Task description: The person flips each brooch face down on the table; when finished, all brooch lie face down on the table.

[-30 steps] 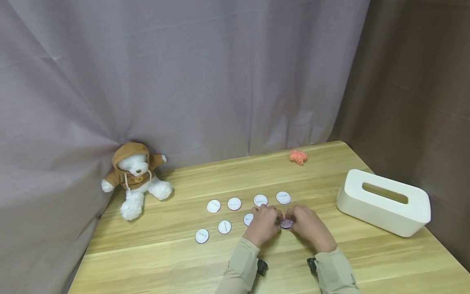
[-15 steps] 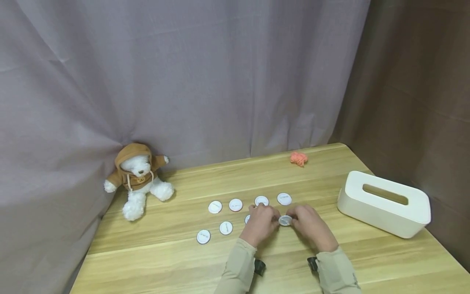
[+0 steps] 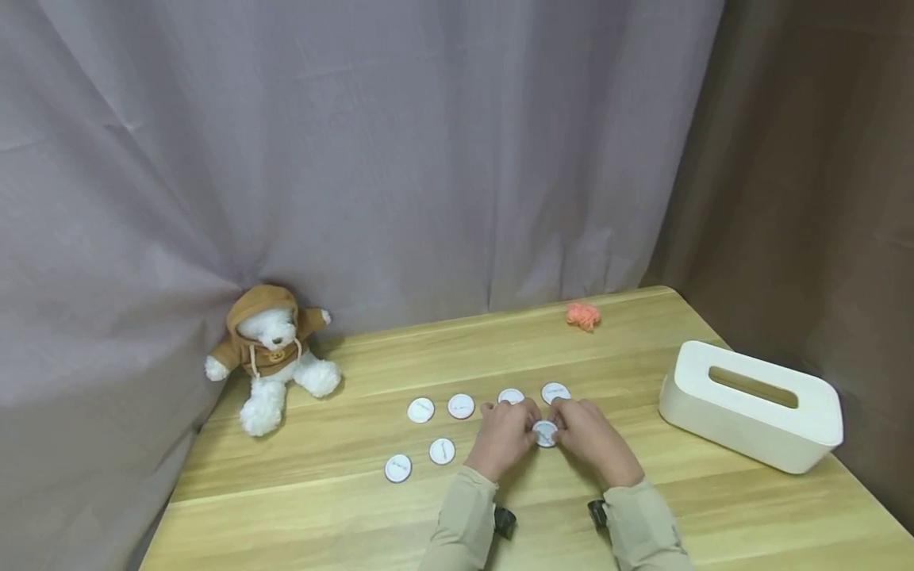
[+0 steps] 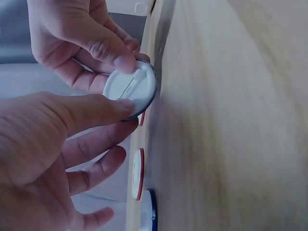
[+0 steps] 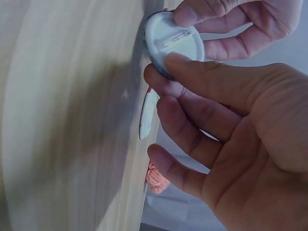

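Between both hands is a round pin-back badge (image 3: pixel 545 434), its pale back with the safety pin facing up. My left hand (image 3: pixel 504 436) pinches its left edge, thumb on the back and fingers beneath, as the left wrist view shows. On the opposite edge my right hand (image 3: pixel 591 441) pinches the same badge (image 5: pixel 175 41) between thumb and forefinger. Several more badges lie pin side up in two rows; one is the back-row badge (image 3: pixel 460 406), another the front-row badge (image 3: pixel 442 451). My left hand hides part of the front row.
A white teddy bear (image 3: pixel 274 357) in a brown hoodie sits at the table's back left. An orange yarn bundle (image 3: pixel 583 316) lies near the back edge. The cream tissue box (image 3: pixel 750 406) stands at the right. Grey curtain (image 3: pixel 400 159) hangs behind the wooden table (image 3: pixel 321 523).
The badge between the hands showed a purple face a second ago; now its pale pin side is up. Both hands have shifted slightly left with it.
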`<action>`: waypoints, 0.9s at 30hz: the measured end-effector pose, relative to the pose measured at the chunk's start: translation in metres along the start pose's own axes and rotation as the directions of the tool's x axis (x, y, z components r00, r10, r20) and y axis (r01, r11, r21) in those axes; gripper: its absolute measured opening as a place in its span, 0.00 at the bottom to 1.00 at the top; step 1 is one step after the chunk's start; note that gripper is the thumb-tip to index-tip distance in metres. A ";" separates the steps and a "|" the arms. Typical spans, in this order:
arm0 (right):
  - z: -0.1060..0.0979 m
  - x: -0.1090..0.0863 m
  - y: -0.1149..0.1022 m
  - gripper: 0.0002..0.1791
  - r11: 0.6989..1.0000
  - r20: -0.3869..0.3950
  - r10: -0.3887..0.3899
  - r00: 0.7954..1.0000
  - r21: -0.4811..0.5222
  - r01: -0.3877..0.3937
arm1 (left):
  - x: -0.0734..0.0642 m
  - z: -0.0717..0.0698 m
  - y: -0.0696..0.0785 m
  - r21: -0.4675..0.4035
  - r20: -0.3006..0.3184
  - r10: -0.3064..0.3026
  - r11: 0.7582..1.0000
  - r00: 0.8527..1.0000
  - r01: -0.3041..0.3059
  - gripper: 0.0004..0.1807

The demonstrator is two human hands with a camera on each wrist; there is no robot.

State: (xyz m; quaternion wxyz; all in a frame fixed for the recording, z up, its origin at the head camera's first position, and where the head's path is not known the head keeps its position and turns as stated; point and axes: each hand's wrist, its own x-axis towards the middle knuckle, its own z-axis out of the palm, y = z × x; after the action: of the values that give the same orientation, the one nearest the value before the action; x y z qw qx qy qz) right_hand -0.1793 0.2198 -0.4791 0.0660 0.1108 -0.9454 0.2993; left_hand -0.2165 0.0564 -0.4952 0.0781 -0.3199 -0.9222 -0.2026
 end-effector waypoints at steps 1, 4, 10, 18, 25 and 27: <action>0.001 0.000 0.000 0.13 1.000 -0.005 0.001 1.000 0.001 -0.001 | 0.000 0.001 0.000 0.000 -0.001 -0.003 1.000 1.000 0.003 0.08; 0.005 -0.001 0.001 0.14 1.000 -0.014 0.000 1.000 -0.001 0.000 | -0.002 0.004 0.000 0.000 -0.009 -0.013 1.000 1.000 0.013 0.09; 0.008 0.004 0.000 0.12 0.999 -0.019 0.016 1.000 -0.043 -0.017 | 0.000 0.002 0.000 0.046 -0.002 -0.038 0.998 0.999 0.038 0.09; 0.010 0.007 -0.001 0.11 0.991 -0.016 0.036 0.999 -0.131 -0.038 | 0.003 0.001 0.000 0.076 0.013 -0.011 0.997 1.000 0.010 0.05; 0.013 0.008 -0.001 0.12 0.987 0.007 0.079 0.997 -0.140 -0.077 | 0.002 0.002 -0.002 0.080 0.031 -0.006 0.997 0.999 0.003 0.05; 0.013 0.008 -0.002 0.11 0.985 0.018 0.099 0.995 -0.146 -0.095 | 0.001 0.002 -0.003 0.071 0.034 -0.002 0.997 0.999 0.000 0.05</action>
State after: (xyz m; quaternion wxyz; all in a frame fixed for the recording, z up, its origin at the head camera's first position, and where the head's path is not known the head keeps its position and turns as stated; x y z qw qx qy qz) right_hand -0.1876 0.2097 -0.4867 0.0475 0.0632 -0.9696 0.2314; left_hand -0.2191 0.0562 -0.4973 0.0738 -0.3199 -0.9302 -0.1642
